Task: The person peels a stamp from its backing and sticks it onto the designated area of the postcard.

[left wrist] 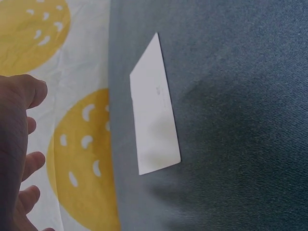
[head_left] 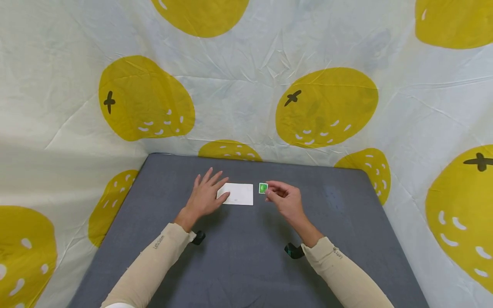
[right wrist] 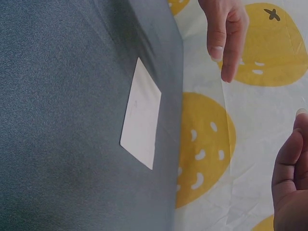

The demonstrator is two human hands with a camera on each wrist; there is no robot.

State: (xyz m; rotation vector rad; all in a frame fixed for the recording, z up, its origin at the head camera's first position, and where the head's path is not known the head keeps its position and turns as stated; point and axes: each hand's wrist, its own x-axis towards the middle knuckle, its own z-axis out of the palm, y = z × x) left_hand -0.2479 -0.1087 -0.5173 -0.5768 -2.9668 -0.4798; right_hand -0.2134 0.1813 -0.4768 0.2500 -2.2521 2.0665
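Observation:
A flat white paper rectangle, like an envelope (head_left: 240, 194), lies on the grey table with a small faint mark near its front edge. Over its left end, my left hand (head_left: 204, 197) hovers with fingers spread and straight, overlapping it in the head view; the left wrist view shows this hand (left wrist: 21, 144) raised above the cloth. To the right of the envelope, my right hand (head_left: 285, 199) pinches a small green postage stamp (head_left: 263, 188) with a white border between thumb and index finger. In the right wrist view the right hand (right wrist: 291, 173) shows at the edge, its stamp hidden.
A grey cloth covers the table (head_left: 239, 256), which ends at a hanging white sheet (head_left: 235, 98) printed with yellow fruit. Dark wrist devices protrude inward below each cuff, one at the left (head_left: 198, 238) and another at the right (head_left: 294, 251).

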